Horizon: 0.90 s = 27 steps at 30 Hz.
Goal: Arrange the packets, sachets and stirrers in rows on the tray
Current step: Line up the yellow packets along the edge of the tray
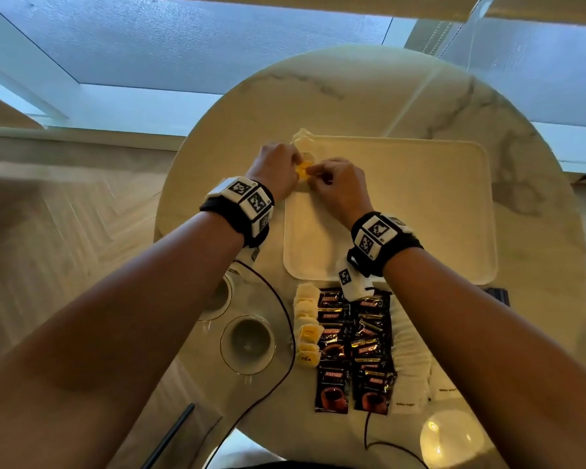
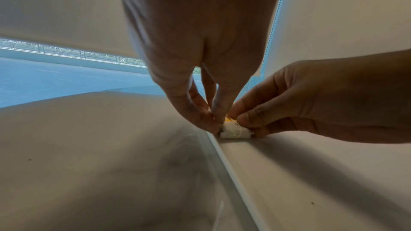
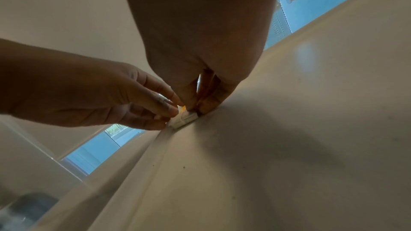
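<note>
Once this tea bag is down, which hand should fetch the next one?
Probably the left hand: the remaining tea bags lie nearer its side. Both hands pinch the tea bag now.

Both my forearms reach forward, converging. My left hand [image 1: 278, 169] and right hand [image 1: 339, 186] meet fingertip to fingertip, fingers curled downward in a pinch, wrists slightly raised.

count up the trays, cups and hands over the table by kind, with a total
tray: 1
cups: 2, one partly hidden behind the left arm
hands: 2, left hand and right hand, both pinching a tea bag
total: 5
</note>
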### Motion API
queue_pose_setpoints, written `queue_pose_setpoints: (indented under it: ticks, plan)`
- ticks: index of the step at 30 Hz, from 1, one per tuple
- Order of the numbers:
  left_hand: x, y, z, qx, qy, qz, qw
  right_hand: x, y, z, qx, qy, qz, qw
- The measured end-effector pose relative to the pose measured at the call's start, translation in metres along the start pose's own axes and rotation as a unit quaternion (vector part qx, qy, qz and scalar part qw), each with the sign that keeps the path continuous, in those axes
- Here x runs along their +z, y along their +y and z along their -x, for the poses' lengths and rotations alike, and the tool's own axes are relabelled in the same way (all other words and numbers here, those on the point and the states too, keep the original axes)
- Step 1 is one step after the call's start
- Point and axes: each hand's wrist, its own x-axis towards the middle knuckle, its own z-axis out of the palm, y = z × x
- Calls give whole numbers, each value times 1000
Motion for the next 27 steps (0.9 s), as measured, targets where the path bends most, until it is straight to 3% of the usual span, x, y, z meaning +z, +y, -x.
queue_pose_setpoints:
  ticks: [9,16,21,27]
  plan:
    - [-34,30,28,37,48,8,998,-34,-21,23,-2,-1,13,1000]
    - [-58,66,134,75,98,69,990,-78,-40,103,-35,-52,-34,997]
    - [-17,68,242,86,69,80,991,-84,-27,172,-47,-127,-60,989]
    - [71,50,324,27,36,72,996,-75,4,235,-49,-178,-66,981]
